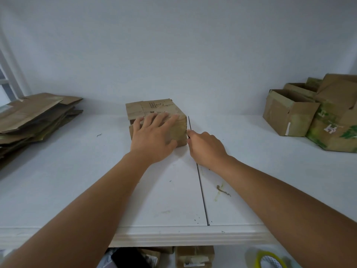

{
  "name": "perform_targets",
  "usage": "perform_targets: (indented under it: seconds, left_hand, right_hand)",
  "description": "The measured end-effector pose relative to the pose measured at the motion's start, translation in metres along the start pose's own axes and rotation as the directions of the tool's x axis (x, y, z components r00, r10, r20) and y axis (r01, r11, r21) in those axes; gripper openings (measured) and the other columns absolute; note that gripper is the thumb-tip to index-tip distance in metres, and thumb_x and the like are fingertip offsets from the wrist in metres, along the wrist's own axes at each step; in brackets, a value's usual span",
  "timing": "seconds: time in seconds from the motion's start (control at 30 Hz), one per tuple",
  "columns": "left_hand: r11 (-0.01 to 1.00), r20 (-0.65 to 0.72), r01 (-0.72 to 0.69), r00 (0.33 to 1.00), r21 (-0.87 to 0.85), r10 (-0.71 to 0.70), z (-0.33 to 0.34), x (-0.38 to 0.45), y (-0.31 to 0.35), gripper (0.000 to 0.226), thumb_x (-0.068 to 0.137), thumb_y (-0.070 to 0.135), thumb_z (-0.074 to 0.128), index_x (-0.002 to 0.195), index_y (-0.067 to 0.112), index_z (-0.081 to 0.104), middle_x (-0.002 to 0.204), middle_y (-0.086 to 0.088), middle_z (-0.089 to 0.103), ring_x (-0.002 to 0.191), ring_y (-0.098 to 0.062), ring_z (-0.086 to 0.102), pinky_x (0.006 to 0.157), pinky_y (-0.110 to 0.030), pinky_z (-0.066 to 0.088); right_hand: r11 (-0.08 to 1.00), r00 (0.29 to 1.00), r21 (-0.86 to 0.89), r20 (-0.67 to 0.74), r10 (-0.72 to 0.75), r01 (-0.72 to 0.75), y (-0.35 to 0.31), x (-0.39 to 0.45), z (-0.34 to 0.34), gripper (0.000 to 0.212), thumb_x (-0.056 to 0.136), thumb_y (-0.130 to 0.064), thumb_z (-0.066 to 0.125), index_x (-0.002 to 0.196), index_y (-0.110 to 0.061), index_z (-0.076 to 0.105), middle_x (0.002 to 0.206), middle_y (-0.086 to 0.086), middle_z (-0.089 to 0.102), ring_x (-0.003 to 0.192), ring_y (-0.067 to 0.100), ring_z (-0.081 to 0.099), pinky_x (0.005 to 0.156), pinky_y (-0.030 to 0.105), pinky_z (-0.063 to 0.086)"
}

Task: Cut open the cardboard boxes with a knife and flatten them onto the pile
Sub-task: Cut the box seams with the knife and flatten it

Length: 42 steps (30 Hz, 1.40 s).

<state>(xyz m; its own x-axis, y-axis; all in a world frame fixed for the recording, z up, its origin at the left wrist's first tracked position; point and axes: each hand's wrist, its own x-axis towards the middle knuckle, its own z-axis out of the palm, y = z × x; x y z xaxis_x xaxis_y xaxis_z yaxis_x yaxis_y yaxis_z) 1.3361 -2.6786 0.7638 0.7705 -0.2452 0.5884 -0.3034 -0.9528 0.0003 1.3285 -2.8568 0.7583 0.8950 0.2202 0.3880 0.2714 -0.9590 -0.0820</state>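
Observation:
A small taped cardboard box point(150, 110) stands on the white table point(77, 190) near the wall. My left hand point(152, 138) lies flat over its top and front, fingers spread. My right hand point(205, 147) grips a knife point(189, 124) at the box's right front corner; the thin dark blade points up along that edge, and the handle is hidden in my fist. A pile of flattened cardboard point(34, 118) lies at the table's left.
Several unflattened boxes point(316, 113) stand at the right rear of the table, one open-topped. A seam point(202, 194) runs front to back through the tabletop. Below the front edge are more cardboard point(195, 257) and a tape roll point(270, 260).

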Motion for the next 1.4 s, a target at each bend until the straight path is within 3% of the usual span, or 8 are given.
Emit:
perform_targets:
  seconds: [0.13, 0.3, 0.5, 0.63, 0.8, 1.0, 1.23, 1.4]
  left_hand:
    - [1.000, -0.007, 0.010, 1.000, -0.007, -0.010, 0.000, 0.000, 0.000, 0.071, 0.085, 0.049, 0.056, 0.151, 0.044, 0.028, 0.154, 0.013, 0.035, 0.144, -0.019, 0.025, 0.116, -0.046, 0.015]
    - [1.000, -0.011, 0.014, 1.000, -0.022, -0.015, 0.000, 0.001, 0.000, 0.071, 0.085, 0.051, 0.056, 0.150, 0.045, 0.029, 0.154, 0.014, 0.035, 0.144, -0.018, 0.024, 0.115, -0.045, 0.015]
    - [1.000, -0.009, 0.006, 1.000, -0.020, -0.006, 0.001, 0.001, 0.001, 0.070, 0.085, 0.051, 0.054, 0.150, 0.045, 0.029, 0.154, 0.013, 0.035, 0.144, -0.018, 0.025, 0.114, -0.044, 0.015]
    - [1.000, -0.016, 0.000, 1.000, -0.021, 0.000, 0.000, 0.001, 0.002, 0.070, 0.085, 0.050, 0.055, 0.150, 0.044, 0.030, 0.154, 0.012, 0.035, 0.144, -0.020, 0.025, 0.113, -0.045, 0.015]
    - [1.000, -0.009, 0.010, 1.000, -0.023, -0.010, 0.000, 0.001, 0.001, 0.070, 0.085, 0.046, 0.055, 0.150, 0.044, 0.029, 0.154, 0.012, 0.035, 0.144, -0.019, 0.025, 0.114, -0.045, 0.014]
    - [1.000, -0.025, 0.004, 1.000, -0.029, -0.005, 0.000, 0.000, -0.002, 0.069, 0.084, 0.047, 0.058, 0.148, 0.044, 0.033, 0.152, 0.014, 0.037, 0.143, -0.018, 0.027, 0.115, -0.045, 0.015]
    - [0.987, -0.085, 0.082, 0.992, -0.135, -0.094, 0.001, 0.004, -0.004, 0.052, 0.083, 0.059, 0.058, 0.129, 0.036, 0.050, 0.134, 0.013, 0.052, 0.139, -0.018, 0.032, 0.118, -0.051, 0.000]
    - [0.964, -0.125, 0.169, 0.972, -0.206, -0.197, -0.002, 0.008, -0.011, 0.055, 0.083, 0.072, 0.053, 0.109, 0.023, 0.052, 0.113, 0.008, 0.060, 0.126, -0.018, 0.047, 0.118, -0.042, 0.004]
  right_hand:
    - [0.998, 1.000, 0.056, -0.020, 0.022, -0.021, 0.000, -0.001, 0.000, 0.019, 0.101, -0.020, 0.041, 0.114, -0.012, 0.052, 0.074, 0.005, 0.049, 0.064, 0.029, 0.048, 0.051, 0.032, 0.033]
    - [0.987, 0.993, 0.132, -0.050, 0.103, -0.095, 0.000, 0.002, 0.002, 0.025, 0.103, -0.034, 0.040, 0.094, -0.011, 0.042, 0.075, 0.005, 0.046, 0.070, 0.032, 0.046, 0.056, 0.034, 0.032]
    - [0.992, 0.995, 0.074, -0.003, 0.104, -0.104, 0.001, 0.004, 0.001, 0.026, 0.102, -0.025, 0.041, 0.082, -0.010, 0.047, 0.075, 0.005, 0.044, 0.065, 0.027, 0.043, 0.050, 0.031, 0.026]
    - [0.996, 0.995, -0.027, 0.039, 0.087, -0.086, -0.002, 0.006, 0.000, 0.034, 0.097, -0.013, 0.045, 0.065, -0.015, 0.035, 0.069, 0.002, 0.038, 0.055, 0.017, 0.034, 0.047, 0.028, 0.021]
    - [0.992, 0.986, -0.122, 0.165, 0.036, -0.016, -0.006, 0.001, -0.002, 0.032, 0.089, -0.008, 0.046, 0.064, -0.019, 0.029, 0.069, -0.001, 0.033, 0.055, 0.015, 0.031, 0.048, 0.028, 0.019]
    - [0.989, 0.986, -0.146, 0.158, 0.050, -0.027, -0.005, 0.000, -0.004, 0.030, 0.092, -0.011, 0.046, 0.065, -0.017, 0.033, 0.068, -0.001, 0.035, 0.055, 0.015, 0.032, 0.048, 0.028, 0.019]
    - [0.997, 0.983, 0.072, 0.181, -0.026, 0.013, 0.022, -0.004, -0.018, 0.032, 0.098, -0.036, 0.048, 0.081, -0.013, 0.063, 0.075, 0.003, 0.060, 0.067, 0.022, 0.057, 0.053, 0.027, 0.039]
    - [0.968, 0.999, 0.250, 0.035, -0.016, 0.006, 0.042, -0.005, -0.027, 0.025, 0.096, -0.045, 0.051, 0.083, -0.028, 0.064, 0.057, -0.001, 0.060, 0.055, 0.016, 0.056, 0.048, 0.027, 0.032]
